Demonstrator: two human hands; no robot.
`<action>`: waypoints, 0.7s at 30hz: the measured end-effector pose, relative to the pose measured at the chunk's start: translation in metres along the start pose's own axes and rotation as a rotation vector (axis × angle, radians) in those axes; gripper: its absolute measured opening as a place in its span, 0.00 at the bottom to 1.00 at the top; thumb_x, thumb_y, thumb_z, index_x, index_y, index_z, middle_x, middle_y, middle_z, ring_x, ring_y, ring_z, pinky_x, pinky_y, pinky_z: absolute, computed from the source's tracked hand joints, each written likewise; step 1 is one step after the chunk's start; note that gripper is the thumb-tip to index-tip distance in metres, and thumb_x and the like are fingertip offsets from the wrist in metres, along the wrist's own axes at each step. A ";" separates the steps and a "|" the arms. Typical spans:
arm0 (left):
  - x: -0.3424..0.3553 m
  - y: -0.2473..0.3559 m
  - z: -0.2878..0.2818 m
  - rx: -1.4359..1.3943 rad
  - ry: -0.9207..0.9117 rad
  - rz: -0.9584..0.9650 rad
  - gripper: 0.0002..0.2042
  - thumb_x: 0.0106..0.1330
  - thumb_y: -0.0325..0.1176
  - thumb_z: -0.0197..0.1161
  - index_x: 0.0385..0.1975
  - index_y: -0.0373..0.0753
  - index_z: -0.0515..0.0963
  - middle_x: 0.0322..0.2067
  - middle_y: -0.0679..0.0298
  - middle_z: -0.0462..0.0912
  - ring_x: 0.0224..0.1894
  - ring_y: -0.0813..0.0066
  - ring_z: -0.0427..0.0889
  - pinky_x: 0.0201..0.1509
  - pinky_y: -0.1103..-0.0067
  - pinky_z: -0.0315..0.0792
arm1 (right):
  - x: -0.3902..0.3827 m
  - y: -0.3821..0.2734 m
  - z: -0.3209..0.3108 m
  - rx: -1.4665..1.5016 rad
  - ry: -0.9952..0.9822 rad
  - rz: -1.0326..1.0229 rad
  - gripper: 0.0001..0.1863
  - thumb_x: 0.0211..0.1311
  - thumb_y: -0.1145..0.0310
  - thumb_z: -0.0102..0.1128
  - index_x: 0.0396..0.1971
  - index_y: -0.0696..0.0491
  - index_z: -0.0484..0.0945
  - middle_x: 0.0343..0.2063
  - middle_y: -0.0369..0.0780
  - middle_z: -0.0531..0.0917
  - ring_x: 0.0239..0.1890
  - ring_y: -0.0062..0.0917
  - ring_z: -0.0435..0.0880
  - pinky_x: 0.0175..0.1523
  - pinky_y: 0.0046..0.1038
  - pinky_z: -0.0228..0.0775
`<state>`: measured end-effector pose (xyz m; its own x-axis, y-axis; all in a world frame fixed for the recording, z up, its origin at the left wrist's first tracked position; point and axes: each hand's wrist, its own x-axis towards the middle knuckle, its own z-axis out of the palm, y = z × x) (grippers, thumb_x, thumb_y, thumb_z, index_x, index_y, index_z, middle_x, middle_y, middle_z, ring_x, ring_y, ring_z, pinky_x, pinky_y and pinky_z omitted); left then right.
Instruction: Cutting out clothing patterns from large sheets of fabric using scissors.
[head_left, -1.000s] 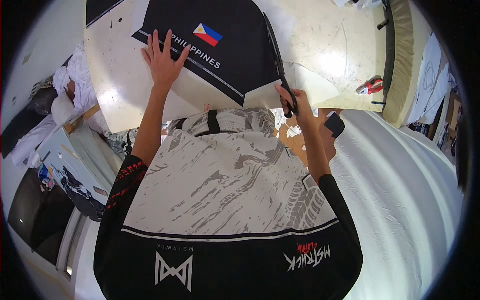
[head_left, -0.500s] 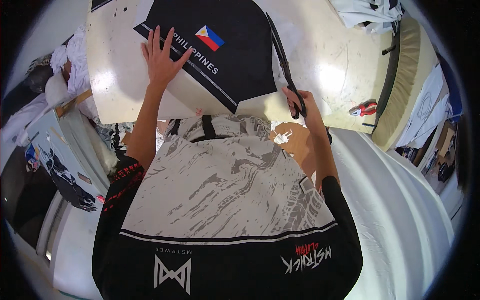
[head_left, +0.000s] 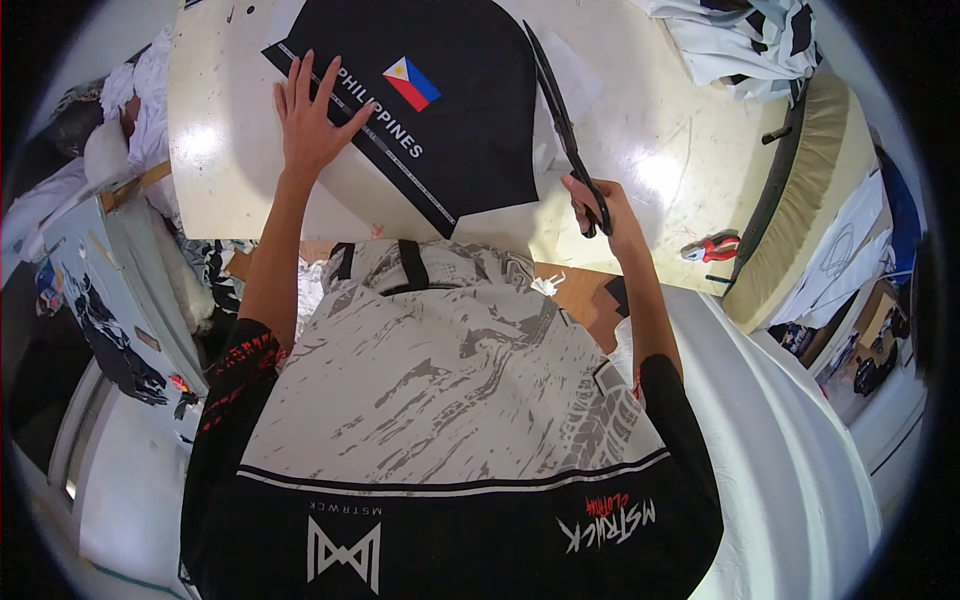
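Note:
A black fabric panel lies flat on the pale table, with a small flag patch, white lettering and a narrow printed strip along its slanted near edge. On that strip and the cloth rests my left hand, fingers spread and pressing flat. Long black scissors are in my right hand, which grips their handles. The blades point away from me, just beside the panel's right edge, and look closed or nearly so. Some fingers of the right hand are hidden behind the handles.
Red-handled pliers lie at the table's right edge, near a beige padded roll. White and black cloth is heaped at the far right. White fabric hangs below on the right; a cabinet stands left.
The view has shifted slightly, so the table, panel and pliers sit a little further left. My left hand stays flat on the panel, and my right still holds the scissors alongside it.

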<state>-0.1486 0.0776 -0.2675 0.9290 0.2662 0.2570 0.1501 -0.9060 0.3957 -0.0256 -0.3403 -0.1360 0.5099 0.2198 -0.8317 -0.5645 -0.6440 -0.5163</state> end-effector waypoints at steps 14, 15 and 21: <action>0.003 -0.019 -0.010 0.008 -0.017 -0.010 0.42 0.59 0.60 0.74 0.73 0.53 0.70 0.77 0.54 0.60 0.79 0.51 0.57 0.78 0.41 0.46 | 0.026 -0.028 -0.022 -0.046 -0.158 -0.037 0.26 0.70 0.47 0.68 0.19 0.49 0.72 0.14 0.29 0.71 0.17 0.15 0.70 0.26 0.22 0.60; 0.003 -0.019 -0.011 -0.002 -0.020 -0.006 0.41 0.60 0.58 0.74 0.74 0.53 0.70 0.77 0.55 0.59 0.80 0.51 0.55 0.78 0.42 0.46 | 0.030 -0.032 -0.022 -0.075 -0.166 -0.030 0.26 0.70 0.47 0.68 0.19 0.49 0.72 0.15 0.29 0.71 0.17 0.15 0.70 0.26 0.22 0.59; 0.007 -0.021 -0.019 -0.014 -0.047 -0.015 0.41 0.60 0.56 0.75 0.74 0.52 0.69 0.78 0.56 0.58 0.81 0.52 0.54 0.80 0.43 0.44 | 0.039 -0.038 -0.025 -0.118 -0.144 -0.029 0.25 0.69 0.50 0.70 0.19 0.49 0.71 0.15 0.29 0.71 0.15 0.15 0.70 0.25 0.21 0.59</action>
<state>-0.1516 0.1046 -0.2568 0.9417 0.2636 0.2090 0.1597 -0.8971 0.4119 0.0322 -0.3249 -0.1439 0.4215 0.3368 -0.8420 -0.4668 -0.7154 -0.5199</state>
